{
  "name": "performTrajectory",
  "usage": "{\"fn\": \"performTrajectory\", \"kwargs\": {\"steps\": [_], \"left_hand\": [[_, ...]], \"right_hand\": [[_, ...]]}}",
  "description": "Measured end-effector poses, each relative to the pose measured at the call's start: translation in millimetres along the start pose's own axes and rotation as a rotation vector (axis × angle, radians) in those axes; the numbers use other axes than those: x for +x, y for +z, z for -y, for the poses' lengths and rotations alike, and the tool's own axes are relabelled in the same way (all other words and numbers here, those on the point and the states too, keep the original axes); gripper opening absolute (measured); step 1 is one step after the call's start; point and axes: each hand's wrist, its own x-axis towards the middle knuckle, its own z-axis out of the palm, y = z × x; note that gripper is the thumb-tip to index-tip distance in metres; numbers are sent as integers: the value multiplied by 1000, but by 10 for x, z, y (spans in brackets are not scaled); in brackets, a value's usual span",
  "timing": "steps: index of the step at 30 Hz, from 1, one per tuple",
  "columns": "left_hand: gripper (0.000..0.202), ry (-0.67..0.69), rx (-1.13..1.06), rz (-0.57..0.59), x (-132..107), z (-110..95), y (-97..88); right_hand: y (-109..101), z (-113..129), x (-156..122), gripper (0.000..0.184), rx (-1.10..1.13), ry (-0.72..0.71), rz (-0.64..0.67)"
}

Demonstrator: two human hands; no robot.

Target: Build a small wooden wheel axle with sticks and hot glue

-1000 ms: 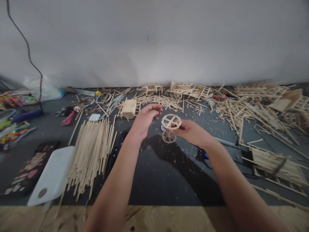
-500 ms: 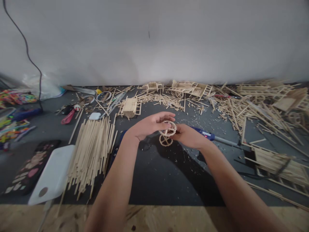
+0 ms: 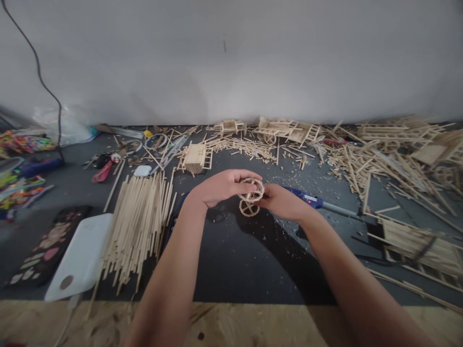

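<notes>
Both my hands meet over the dark mat around a small spoked wooden wheel point(image 3: 252, 190) made of short stick pieces. My left hand point(image 3: 229, 185) grips the wheel's rim and spokes from the left and above. From the right, my right hand point(image 3: 280, 198) pinches at the wheel's edge; its fingertips are partly hidden. A second wooden wheel point(image 3: 249, 208) shows just below the held one, and whether the two are joined cannot be made out. Behind my right hand lies a blue glue gun point(image 3: 307, 198) with a clear glue stick in it.
Left of my arm lies a bundle of thin wooden sticks point(image 3: 135, 226), beside a white power bank point(image 3: 81, 258) and a phone point(image 3: 50, 246). A small wooden cart body point(image 3: 195, 158) sits behind my hands. Stick scraps point(image 3: 350, 166) and another slatted piece point(image 3: 419, 241) lie right.
My left hand's fingers have closed in slightly on the wheel. Both hands and the wheels stay in nearly the same place; the view has shifted a little.
</notes>
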Motion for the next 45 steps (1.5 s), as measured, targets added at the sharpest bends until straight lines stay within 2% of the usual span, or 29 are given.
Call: {"fn": "performTrajectory", "kwargs": {"steps": [18, 39, 45], "left_hand": [[31, 9, 5, 21, 25, -3, 47], [31, -2, -40, 35, 23, 16, 38], [30, 17, -33, 42, 20, 20, 44]], "right_hand": [[-13, -63, 2, 20, -31, 11, -1], [-5, -42, -2, 23, -46, 3, -9], [-16, -6, -15, 21, -71, 40, -7]]}}
